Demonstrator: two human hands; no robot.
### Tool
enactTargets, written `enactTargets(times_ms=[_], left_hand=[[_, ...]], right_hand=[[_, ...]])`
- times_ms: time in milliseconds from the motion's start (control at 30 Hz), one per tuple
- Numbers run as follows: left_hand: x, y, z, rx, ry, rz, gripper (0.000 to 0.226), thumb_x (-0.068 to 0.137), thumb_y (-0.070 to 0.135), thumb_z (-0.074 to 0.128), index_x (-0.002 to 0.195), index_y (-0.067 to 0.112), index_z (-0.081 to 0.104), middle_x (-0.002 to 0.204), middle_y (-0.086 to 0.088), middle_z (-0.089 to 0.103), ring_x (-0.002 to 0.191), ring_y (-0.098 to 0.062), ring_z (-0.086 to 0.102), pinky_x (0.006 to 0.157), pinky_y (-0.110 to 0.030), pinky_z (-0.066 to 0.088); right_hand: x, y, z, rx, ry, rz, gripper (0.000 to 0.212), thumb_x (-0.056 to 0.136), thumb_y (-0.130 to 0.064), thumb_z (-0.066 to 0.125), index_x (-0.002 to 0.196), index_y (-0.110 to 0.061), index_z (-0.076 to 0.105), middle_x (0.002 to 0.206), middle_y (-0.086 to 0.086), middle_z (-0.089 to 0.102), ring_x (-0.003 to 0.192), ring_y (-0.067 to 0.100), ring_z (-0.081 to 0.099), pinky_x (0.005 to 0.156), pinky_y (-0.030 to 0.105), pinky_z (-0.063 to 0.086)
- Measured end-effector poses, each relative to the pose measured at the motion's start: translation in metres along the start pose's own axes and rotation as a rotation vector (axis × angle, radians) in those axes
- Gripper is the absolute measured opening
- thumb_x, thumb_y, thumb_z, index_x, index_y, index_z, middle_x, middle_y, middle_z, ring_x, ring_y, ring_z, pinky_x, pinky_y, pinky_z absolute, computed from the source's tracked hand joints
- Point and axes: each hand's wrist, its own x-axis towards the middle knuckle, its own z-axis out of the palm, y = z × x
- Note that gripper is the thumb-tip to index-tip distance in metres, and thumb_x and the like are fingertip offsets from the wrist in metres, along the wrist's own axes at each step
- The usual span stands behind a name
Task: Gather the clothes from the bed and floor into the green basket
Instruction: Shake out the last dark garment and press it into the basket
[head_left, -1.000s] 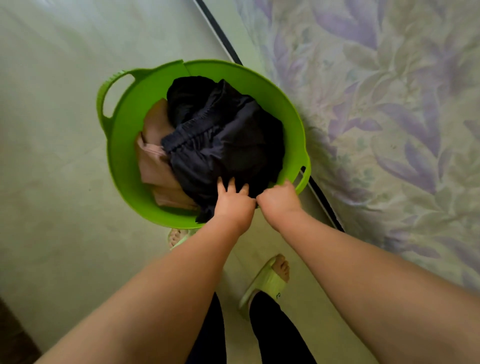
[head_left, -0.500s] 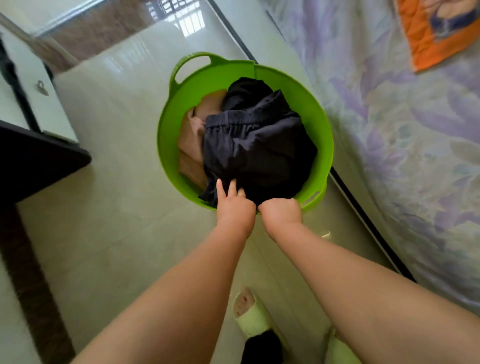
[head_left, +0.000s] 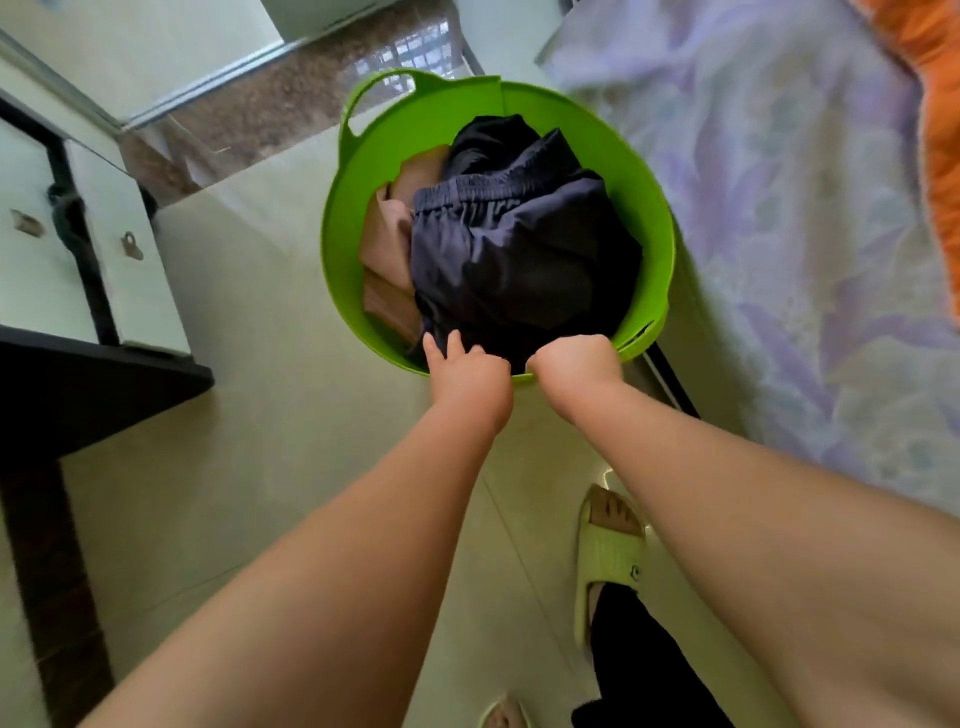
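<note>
The green basket (head_left: 431, 124) is held out in front of me above the pale tiled floor, beside the bed. A dark navy garment with an elastic waistband (head_left: 519, 249) fills most of it, and a tan-pink garment (head_left: 387, 239) lies along its left side. My right hand (head_left: 574, 361) is a closed fist around the basket's near rim. My left hand (head_left: 467, 371) grips the same rim just to the left, with two fingers raised over the dark cloth.
The bed with a lilac floral sheet (head_left: 779, 234) runs along the right, an orange cloth (head_left: 935, 104) at its far corner. White drawers (head_left: 119, 249) and a dark table edge (head_left: 104, 379) stand on the left. My foot in a pale green slipper (head_left: 605, 551) is below.
The basket, still gripped by both hands, has come away from the bed's side toward the room's middle. The view has swung up, showing the drawers, the brown threshold and more bed.
</note>
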Motion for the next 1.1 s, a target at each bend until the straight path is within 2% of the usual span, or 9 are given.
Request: enactTargets(times_ms=[167, 267, 433, 533, 667, 800, 900, 1000, 1100], left_hand=[[0.039, 0.002, -0.037, -0.074, -0.004, -0.028, 0.052, 0.087, 0.013, 0.045, 0.137, 0.028, 0.048, 0.146, -0.009, 0.043, 0.145, -0.038, 0.016, 0.118, -0.059, 0.0], [0.051, 0.007, -0.047, -0.144, -0.065, -0.053, 0.048, 0.091, 0.016, 0.043, 0.138, 0.023, 0.047, 0.144, -0.009, 0.047, 0.145, -0.036, 0.019, 0.118, -0.057, 0.003], [0.053, 0.012, -0.049, -0.189, -0.182, -0.094, 0.042, 0.091, 0.018, 0.043, 0.133, 0.019, 0.048, 0.138, -0.01, 0.052, 0.14, -0.036, 0.028, 0.117, -0.056, 0.008], [0.048, 0.018, -0.05, -0.178, -0.199, -0.064, 0.043, 0.09, 0.02, 0.046, 0.133, 0.016, 0.045, 0.135, -0.01, 0.052, 0.133, -0.034, 0.038, 0.117, -0.055, 0.012], [0.043, 0.017, -0.049, -0.174, -0.212, -0.043, 0.05, 0.09, 0.022, 0.045, 0.14, 0.014, 0.039, 0.137, -0.011, 0.049, 0.13, -0.033, 0.042, 0.117, -0.052, 0.016], [0.042, 0.014, -0.077, -0.182, -0.276, -0.012, 0.044, 0.091, 0.018, 0.047, 0.134, 0.017, 0.05, 0.132, -0.007, 0.056, 0.123, -0.031, 0.052, 0.103, -0.044, 0.039], [0.033, 0.014, -0.106, -0.1, -0.299, 0.045, 0.041, 0.091, 0.015, 0.051, 0.131, 0.017, 0.055, 0.131, -0.005, 0.057, 0.121, -0.029, 0.055, 0.095, -0.038, 0.045], [0.021, 0.014, -0.137, -0.037, -0.297, 0.065, 0.046, 0.091, 0.014, 0.052, 0.137, 0.016, 0.048, 0.134, -0.005, 0.054, 0.123, -0.029, 0.054, 0.095, -0.039, 0.045], [0.018, 0.014, -0.17, -0.023, -0.19, 0.142, 0.053, 0.093, 0.018, 0.047, 0.145, 0.016, 0.034, 0.139, -0.005, 0.05, 0.123, -0.031, 0.053, 0.094, -0.043, 0.045]], right_hand=[[0.047, 0.019, -0.025, -0.023, 0.014, -0.031, 0.028, 0.083, -0.012, 0.058, 0.102, -0.029, 0.068, 0.101, -0.004, 0.068, 0.098, 0.024, 0.066, 0.072, 0.027, 0.044], [0.068, 0.022, -0.04, -0.017, 0.022, -0.035, 0.026, 0.086, -0.014, 0.055, 0.102, -0.028, 0.07, 0.102, -0.004, 0.07, 0.097, 0.023, 0.067, 0.071, 0.027, 0.043], [0.066, 0.026, -0.043, -0.039, -0.024, -0.154, 0.025, 0.086, -0.013, 0.053, 0.1, -0.027, 0.069, 0.104, -0.003, 0.069, 0.099, 0.023, 0.066, 0.07, 0.028, 0.041], [0.065, 0.032, -0.045, 0.027, -0.04, -0.173, 0.024, 0.088, -0.019, 0.05, 0.104, -0.029, 0.065, 0.107, -0.004, 0.068, 0.103, 0.023, 0.065, 0.071, 0.028, 0.039], [0.065, 0.031, -0.06, 0.14, -0.172, -0.172, 0.026, 0.089, -0.024, 0.046, 0.111, -0.03, 0.058, 0.116, -0.001, 0.064, 0.111, 0.024, 0.061, 0.077, 0.031, 0.038], [0.049, 0.036, -0.079, 0.286, -0.2, -0.126, 0.034, 0.091, -0.015, 0.045, 0.12, -0.027, 0.059, 0.124, 0.003, 0.062, 0.117, 0.028, 0.057, 0.085, 0.031, 0.039], [0.034, 0.041, -0.095, 0.433, -0.252, -0.011, 0.036, 0.09, -0.013, 0.044, 0.121, -0.022, 0.059, 0.124, 0.007, 0.061, 0.112, 0.031, 0.057, 0.08, 0.03, 0.038], [0.024, 0.051, -0.117, 0.524, -0.205, 0.063, 0.034, 0.089, -0.018, 0.042, 0.117, -0.024, 0.06, 0.122, 0.008, 0.061, 0.108, 0.032, 0.057, 0.074, 0.029, 0.036], [0.01, 0.073, -0.152, 0.521, -0.124, 0.096, 0.032, 0.093, -0.021, 0.038, 0.12, -0.025, 0.055, 0.125, 0.009, 0.057, 0.115, 0.032, 0.051, 0.079, 0.034, 0.038]])
